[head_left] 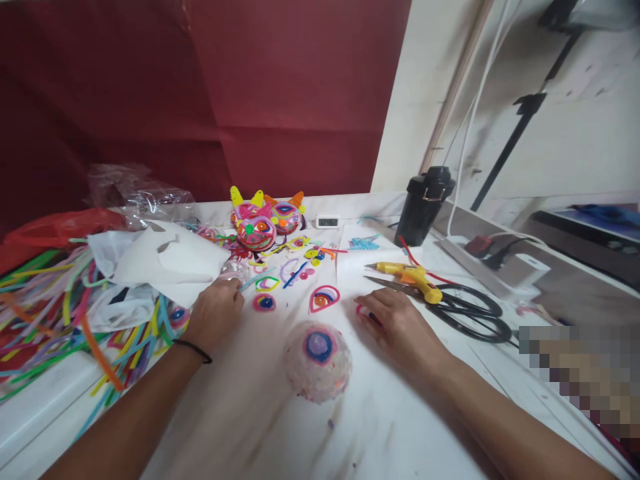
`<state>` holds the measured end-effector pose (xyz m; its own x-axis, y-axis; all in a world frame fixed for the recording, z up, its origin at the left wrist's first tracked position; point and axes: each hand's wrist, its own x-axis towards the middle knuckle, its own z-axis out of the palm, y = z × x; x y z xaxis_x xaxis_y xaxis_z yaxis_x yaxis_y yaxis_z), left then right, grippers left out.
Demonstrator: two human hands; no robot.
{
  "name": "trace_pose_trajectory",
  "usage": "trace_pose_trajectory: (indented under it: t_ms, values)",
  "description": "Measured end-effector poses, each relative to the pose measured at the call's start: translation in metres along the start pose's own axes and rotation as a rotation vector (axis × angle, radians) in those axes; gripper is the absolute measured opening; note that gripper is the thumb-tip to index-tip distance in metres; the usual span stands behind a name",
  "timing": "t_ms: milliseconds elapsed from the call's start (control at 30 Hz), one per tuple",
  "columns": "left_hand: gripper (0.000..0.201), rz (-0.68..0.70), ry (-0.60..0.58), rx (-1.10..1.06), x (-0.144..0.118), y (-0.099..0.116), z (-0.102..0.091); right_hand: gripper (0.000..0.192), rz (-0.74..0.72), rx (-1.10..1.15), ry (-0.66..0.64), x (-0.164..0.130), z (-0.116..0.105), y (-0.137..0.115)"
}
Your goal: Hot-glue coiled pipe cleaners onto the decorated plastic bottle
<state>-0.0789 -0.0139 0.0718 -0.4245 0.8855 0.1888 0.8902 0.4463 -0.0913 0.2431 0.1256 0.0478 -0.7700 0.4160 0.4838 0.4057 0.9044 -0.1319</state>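
A pale, speckled dome with a blue and pink ring piece on top sits on the white table in front of me. My right hand is to its right, fingers bent down over a pink and dark blue pipe-cleaner eye and gripping it. Left of the dome, my left hand rests closed on the table; what its fingers hold, if anything, is hidden. A light blue strip lies by its fingertips. Between the hands are a teardrop-shaped eye and a round blue eye.
Scissors and a yellow glue gun lie right of my right hand. A black bottle and power strip stand beyond. Pipe cleaners and a white mask crowd the left. Finished cat-like pieces and a small clock are behind.
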Motion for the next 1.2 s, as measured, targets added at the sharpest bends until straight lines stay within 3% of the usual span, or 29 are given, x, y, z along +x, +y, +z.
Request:
trace_pose_trajectory:
  t_ms: [133,233,400,500,567,700,867,1067,1200]
  values:
    - [0.027,-0.08,-0.004,0.012,-0.007,-0.002,0.001,0.022,-0.003,-0.002,-0.018,0.0,-0.002,-0.001]
    - [0.027,-0.055,0.019,0.019,-0.011,0.001,0.0,0.021,-0.003,-0.004,-0.025,0.0,-0.002,-0.003]
    - [0.026,0.232,0.072,-0.05,-0.005,0.016,0.0,0.025,-0.016,0.009,-0.023,0.0,-0.002,-0.005]
    - [0.032,0.44,0.072,-0.141,0.006,0.02,0.009,0.026,-0.015,0.016,-0.015,0.001,-0.001,-0.004]
    - [0.036,0.497,0.081,-0.182,0.013,0.017,0.018,0.025,-0.019,0.023,-0.015,0.001,-0.001,-0.004]
    - [0.036,0.492,0.111,-0.211,0.021,0.007,0.034,0.022,-0.02,0.035,-0.019,0.001,-0.001,-0.003]
    - [0.032,0.458,0.145,-0.19,0.029,0.009,0.04,0.021,-0.006,0.041,-0.029,0.001,0.001,-0.006]
    - [0.028,0.456,0.147,-0.174,0.042,0.021,0.029,0.018,0.004,0.028,-0.047,0.002,0.0,-0.009]
    - [0.03,0.406,0.128,-0.163,0.066,0.028,0.014,0.016,0.014,0.026,-0.057,0.003,-0.002,-0.011]
